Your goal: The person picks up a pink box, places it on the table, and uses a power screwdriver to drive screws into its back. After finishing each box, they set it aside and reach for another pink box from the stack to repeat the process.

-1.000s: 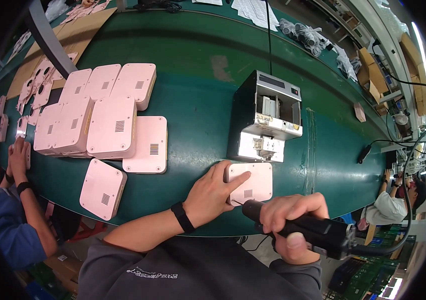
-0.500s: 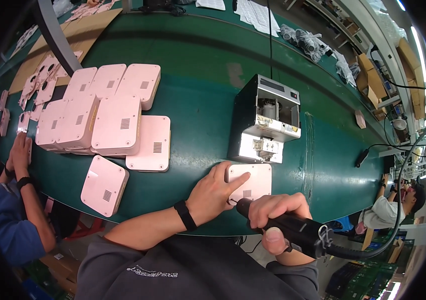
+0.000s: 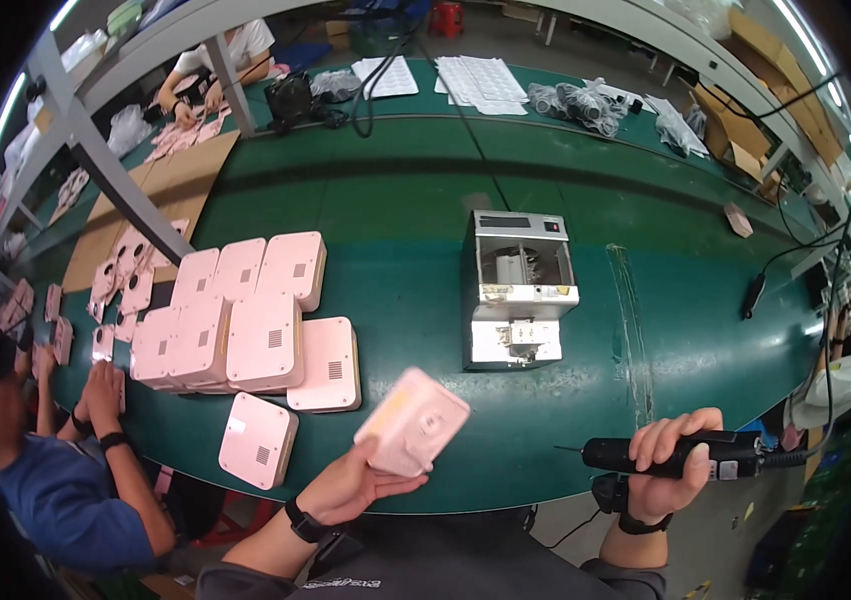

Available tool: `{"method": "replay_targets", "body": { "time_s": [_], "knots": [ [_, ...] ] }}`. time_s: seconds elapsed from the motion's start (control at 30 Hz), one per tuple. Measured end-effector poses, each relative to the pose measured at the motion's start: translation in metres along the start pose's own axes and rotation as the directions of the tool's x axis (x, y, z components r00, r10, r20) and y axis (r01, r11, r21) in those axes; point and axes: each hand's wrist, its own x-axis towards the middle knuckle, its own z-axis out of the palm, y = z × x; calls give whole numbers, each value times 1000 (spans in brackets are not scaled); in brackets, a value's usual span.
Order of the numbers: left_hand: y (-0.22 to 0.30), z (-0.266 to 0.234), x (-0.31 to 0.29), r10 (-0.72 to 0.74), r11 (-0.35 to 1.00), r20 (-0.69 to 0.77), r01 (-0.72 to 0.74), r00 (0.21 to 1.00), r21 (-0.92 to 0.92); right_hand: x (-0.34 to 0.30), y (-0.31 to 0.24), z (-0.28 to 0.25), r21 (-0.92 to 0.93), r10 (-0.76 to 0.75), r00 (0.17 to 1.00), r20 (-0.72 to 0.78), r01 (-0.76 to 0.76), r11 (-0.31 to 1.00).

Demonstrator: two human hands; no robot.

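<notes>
My left hand (image 3: 371, 480) grips a pink plastic housing (image 3: 414, 422) by its lower left edge, tilted above the front of the table; a round detail shows on the face turned up. In my right hand (image 3: 681, 465) is a black corded electric screwdriver (image 3: 636, 453), its thin bit pointing left, away from the housing. A screw feeder machine (image 3: 518, 290) with a silver front stands beyond, between the two hands. On the left lie several pink housings (image 3: 264, 340), some stacked, with vent slots and corner holes upward. One single housing (image 3: 258, 440) lies nearest my left arm.
The green table (image 3: 396, 270) carries smaller pink parts (image 3: 136, 265) and cardboard (image 3: 161, 190) at the far left. A co-worker in a blue shirt (image 3: 86, 480) works close on my left. A grey metal post (image 3: 131, 190) rises at left. Another black tool (image 3: 754, 297) lies at right.
My left hand has lifted the housing off the table, moved it left and turned it over. My right hand has drawn the screwdriver away to the right. The view has tilted up.
</notes>
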Motion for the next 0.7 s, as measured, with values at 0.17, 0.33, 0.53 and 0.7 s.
{"method": "replay_targets", "body": {
  "time_s": [0.17, 0.33, 0.53, 0.7],
  "knots": [
    [26, 21, 43, 108, 963, -118, -134, 987, -235, -27, 13, -14, 7, 56, 998, 31, -57, 998],
    [78, 14, 139, 420, 849, -159, -449, 893, -280, -51, 12, -21, 25, 144, 984, 107, -148, 989],
    [94, 36, 164, 755, 600, -436, -784, 490, 157, -73, -13, -51, -79, 84, 996, 25, -82, 993],
    [-2, 121, 106, 694, 87, 449, -685, 563, 724, -95, -23, -90, -6, 93, 988, -121, -95, 995]
  ]
}}
